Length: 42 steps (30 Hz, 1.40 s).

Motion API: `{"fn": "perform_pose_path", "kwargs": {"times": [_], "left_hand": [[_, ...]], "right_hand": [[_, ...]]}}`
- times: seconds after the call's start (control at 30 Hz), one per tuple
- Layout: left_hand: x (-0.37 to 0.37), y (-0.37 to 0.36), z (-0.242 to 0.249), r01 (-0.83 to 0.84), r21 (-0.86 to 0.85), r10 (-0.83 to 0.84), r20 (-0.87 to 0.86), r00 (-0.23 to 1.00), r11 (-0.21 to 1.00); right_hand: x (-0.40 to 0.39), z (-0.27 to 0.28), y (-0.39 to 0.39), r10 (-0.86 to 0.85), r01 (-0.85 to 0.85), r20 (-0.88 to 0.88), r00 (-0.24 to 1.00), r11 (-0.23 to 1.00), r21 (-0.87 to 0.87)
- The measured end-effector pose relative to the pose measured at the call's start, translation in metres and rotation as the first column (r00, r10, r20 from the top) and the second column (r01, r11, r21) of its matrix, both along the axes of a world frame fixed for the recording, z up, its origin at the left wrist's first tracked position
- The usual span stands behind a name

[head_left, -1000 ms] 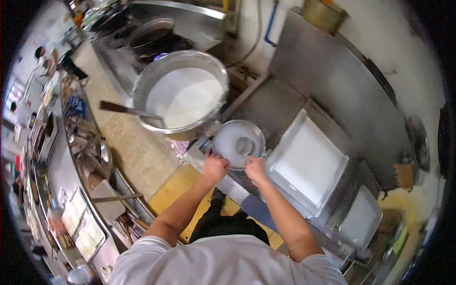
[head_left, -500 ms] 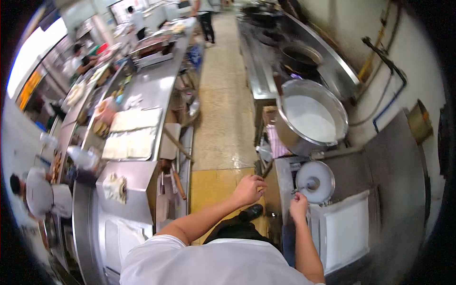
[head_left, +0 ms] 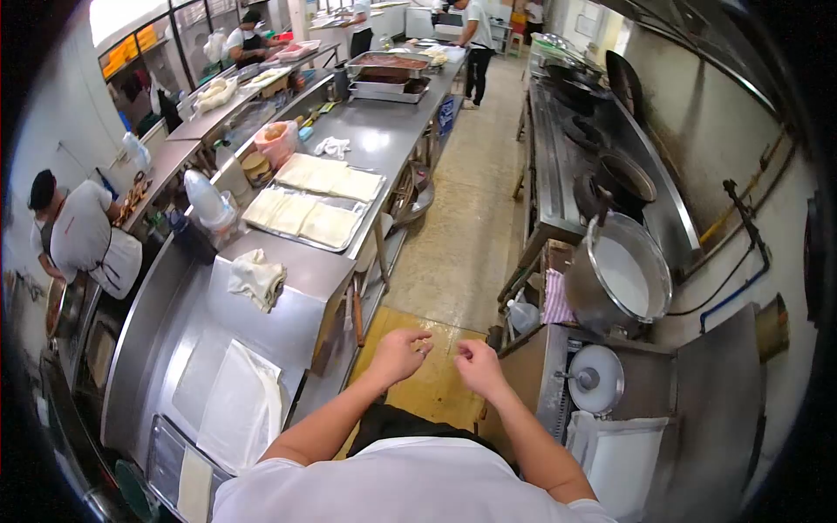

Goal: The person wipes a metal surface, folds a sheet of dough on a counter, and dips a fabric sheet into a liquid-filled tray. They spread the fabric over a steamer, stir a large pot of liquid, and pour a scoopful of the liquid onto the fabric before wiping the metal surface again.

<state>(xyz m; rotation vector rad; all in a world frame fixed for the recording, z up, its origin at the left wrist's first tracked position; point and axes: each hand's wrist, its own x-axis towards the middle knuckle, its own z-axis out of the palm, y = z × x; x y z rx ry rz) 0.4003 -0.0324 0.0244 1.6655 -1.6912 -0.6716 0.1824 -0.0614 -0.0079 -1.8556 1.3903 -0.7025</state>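
My left hand (head_left: 401, 356) is held out in front of my body over the yellow floor (head_left: 436, 315), its fingers loosely bent, thumb apart, nothing visible in it. Close beside it, my right hand (head_left: 479, 366) hangs over the same floor with half-curled fingers, also without anything visible in it. The two do not touch. Right of my right hand, a round pale lid (head_left: 596, 380) with a knob lies on the steel counter. Behind that stands a large metal pot (head_left: 579, 283) of white liquid.
Dough sheets fill a tray (head_left: 349, 241) on the left steel table; a crumpled cloth (head_left: 258, 279) lies nearer. Dark pans, including one wok (head_left: 625, 178), line the right stove. A co-worker (head_left: 91, 231) bends at far left; another person (head_left: 477, 44) stands by the far aisle.
My right hand has moved left, from beside the lid to in front of my body near my left hand. My view has turned, showing more of the left table and the room's far end.
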Motion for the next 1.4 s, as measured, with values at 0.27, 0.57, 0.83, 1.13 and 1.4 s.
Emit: {"fn": "perform_pose_path", "kwargs": {"times": [0.27,0.57,0.83,1.13,1.4], "left_hand": [[0.172,0.025,0.01,-0.339,0.035,0.341,-0.093,0.936,0.94],[0.337,0.055,-0.015,-0.664,0.074,0.657,-0.259,0.708,0.745],[0.381,0.053,-0.025,-0.712,0.142,0.723,-0.224,0.654,0.688],[0.372,0.044,-0.027,-0.659,0.18,0.682,-0.246,0.689,0.73],[0.299,0.044,0.017,-0.448,0.09,0.455,-0.256,0.853,0.89]], "right_hand": [[0.213,0.026,-0.036,0.357,-0.359,0.046,0.933,0.931,0.068],[0.464,0.015,-0.071,0.564,-0.573,-0.106,0.819,0.794,-0.206],[0.564,0.008,-0.08,0.462,-0.612,-0.465,0.755,0.75,-0.249],[0.536,-0.006,-0.09,0.544,-0.593,-0.273,0.794,0.791,-0.149],[0.411,0.054,-0.066,0.481,-0.518,-0.197,0.854,0.82,-0.243]]}}
